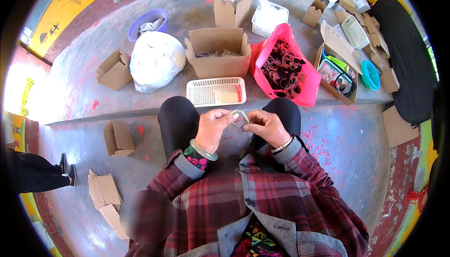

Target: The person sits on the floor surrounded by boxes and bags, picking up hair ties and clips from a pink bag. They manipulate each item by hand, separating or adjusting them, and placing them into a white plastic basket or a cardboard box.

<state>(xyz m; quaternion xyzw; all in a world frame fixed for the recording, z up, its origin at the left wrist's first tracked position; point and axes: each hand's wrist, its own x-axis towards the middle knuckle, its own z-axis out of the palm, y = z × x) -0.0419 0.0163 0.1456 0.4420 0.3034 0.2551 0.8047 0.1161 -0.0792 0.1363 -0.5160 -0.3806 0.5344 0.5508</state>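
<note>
Between my knees, both hands are raised and hold a thin pale loop of cord or tubing (pixel 242 113) between them. My left hand (pixel 213 126) pinches one side of the loop with thumb and fingertips. Opposite it, my right hand (pixel 267 126) pinches the other side, fingers curled. The exact material of the loop is too small to tell. Just beyond my hands, a white plastic basket (pixel 197 93) on the raised ledge holds a flat pale piece and something red. A pink bag (pixel 307 86) to its right is full of dark and clear tangled loops.
Behind the basket stands an open cardboard box (pixel 218 67) with clear-looking items in it. A stuffed white plastic bag (pixel 157 60), a purple basin (pixel 136 27) and more boxes surround it. Red scraps (pixel 318 149) litter the floor at right. Another person's legs (pixel 40 170) show at left.
</note>
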